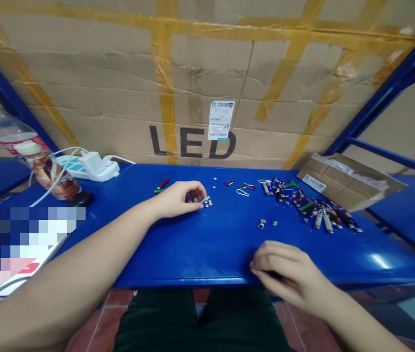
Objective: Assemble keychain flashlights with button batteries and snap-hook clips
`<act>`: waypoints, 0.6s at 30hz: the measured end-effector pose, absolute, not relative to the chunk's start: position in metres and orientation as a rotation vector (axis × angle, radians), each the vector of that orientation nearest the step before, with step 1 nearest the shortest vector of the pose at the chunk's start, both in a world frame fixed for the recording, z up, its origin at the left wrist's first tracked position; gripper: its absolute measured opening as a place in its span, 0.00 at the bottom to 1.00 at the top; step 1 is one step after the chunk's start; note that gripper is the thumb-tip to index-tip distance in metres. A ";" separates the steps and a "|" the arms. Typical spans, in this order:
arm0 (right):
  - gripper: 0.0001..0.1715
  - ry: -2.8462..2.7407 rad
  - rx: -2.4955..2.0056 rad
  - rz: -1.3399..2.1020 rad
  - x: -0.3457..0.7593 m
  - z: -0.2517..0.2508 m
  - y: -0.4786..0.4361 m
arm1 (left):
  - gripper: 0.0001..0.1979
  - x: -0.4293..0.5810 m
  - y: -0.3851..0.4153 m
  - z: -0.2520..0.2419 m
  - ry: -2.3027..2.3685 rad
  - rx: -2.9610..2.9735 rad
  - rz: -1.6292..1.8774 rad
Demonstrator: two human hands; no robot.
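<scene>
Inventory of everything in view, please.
cardboard carton: 1, tan with yellow tape, printed LED, behind bench
metal bench: 1, blue, under everything listed below
plastic bottle: 1, clear with red label, tilted at bench's left end
power strip: 1, white, right of bottle
keychain flashlights: many, mixed colours, pile at right
carabiner clips: about 3, red, green, white, mid-bench
small silver parts: small cluster, silver, at left fingertips
left hand: 1, resting on bench
right hand: 1, at bench's front edge
</scene>
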State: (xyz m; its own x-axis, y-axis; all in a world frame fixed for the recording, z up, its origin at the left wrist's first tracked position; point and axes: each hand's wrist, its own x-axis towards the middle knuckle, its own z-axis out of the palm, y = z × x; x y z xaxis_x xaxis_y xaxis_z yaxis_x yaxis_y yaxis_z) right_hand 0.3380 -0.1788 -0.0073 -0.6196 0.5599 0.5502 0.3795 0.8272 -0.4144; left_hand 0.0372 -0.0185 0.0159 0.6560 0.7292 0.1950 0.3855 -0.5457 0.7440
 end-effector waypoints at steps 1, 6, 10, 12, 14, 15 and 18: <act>0.09 -2.311 -0.676 0.359 0.336 -0.002 -0.173 | 0.11 0.038 -0.019 0.016 0.852 2.186 0.649; 0.05 -2.300 -0.715 0.345 0.312 0.027 -0.124 | 0.11 0.040 -0.025 0.019 0.767 2.144 0.619; 0.04 -2.240 -0.721 0.317 0.289 0.030 -0.085 | 0.12 0.040 -0.025 0.018 0.705 2.097 0.612; 0.04 -2.223 -0.705 0.313 0.282 0.024 -0.074 | 0.12 0.039 -0.025 0.017 0.705 2.082 0.604; 0.04 -2.222 -0.688 0.306 0.279 0.018 -0.070 | 0.12 0.040 -0.025 0.018 0.695 2.065 0.599; 0.04 -2.222 -0.682 0.301 0.279 0.016 -0.069 | 0.12 0.040 -0.025 0.018 0.688 2.058 0.595; 0.04 -2.227 -0.672 0.295 0.280 0.011 -0.069 | 0.11 0.041 -0.026 0.018 0.673 2.041 0.584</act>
